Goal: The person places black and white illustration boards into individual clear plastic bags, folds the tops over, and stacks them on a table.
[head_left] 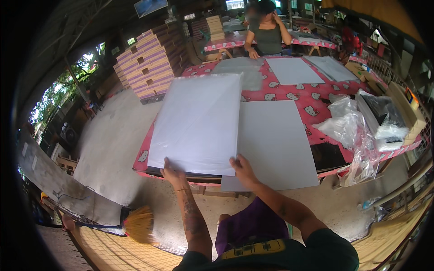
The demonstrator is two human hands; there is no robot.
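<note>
There you were at the near side of the pink-covered bench (282, 95), both hands on a white board in clear plastic (199, 122). Your left hand (175, 174) pinched its near edge, thumb on top; your right hand (244, 171) gripped the near right corner, fingers narrow around it. The board lay over the left half of the bench, its far left corner close to the bench's left edge; whether it was lifted, you couldn't tell from here. Its right side overlapped a bare pale sheet (275, 140), and that one stuck out past the bench's near edge, right in front of you. Off to the left ran the concrete floor (108, 140).

Containers now: the plastic held the board, with loose film showing along its far edge. Over on the right stood an open cardboard box (408, 110), its contents hard to make out.

Crumpled plastic bags (346, 119) took up the right end, one drooping over the near edge. Across from you stood another person (267, 40), one hand by some clear plastic sheets (246, 72). Stacked boxes (147, 63) rose beyond the far left corner, and a broom (139, 224) lay low on your left.
</note>
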